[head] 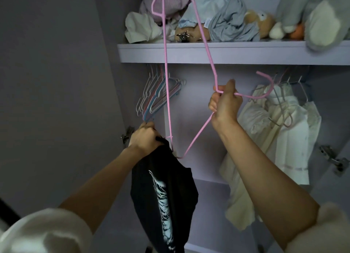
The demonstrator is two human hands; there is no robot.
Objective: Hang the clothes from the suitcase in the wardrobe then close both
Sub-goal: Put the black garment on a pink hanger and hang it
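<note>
**Black shirt met pink hanger at the open wardrobe**

The left hand point(144, 137) had its grip bunched tight on the top edge of a black T-shirt point(164, 194), fingers curled into the cloth. The shirt hung limp straight below that grip, soft and light by the look of it, with a pale printed graphic running down its front. Such fabric would slump and slide, so it was best held at the neckline, where the hanger's end had to enter. Just right of the left grip, one corner of the pink wire hanger point(197, 133) touched the shirt's top edge. The hanger looked thin, stiff and slick. The right hand point(225, 103) gripped it at the neck below the hook, fingers wrapped closed around the wire. Above the left grip empty hangers point(155, 97) crowded the rail; right of the right grip hung cream garments point(280, 131).
</note>
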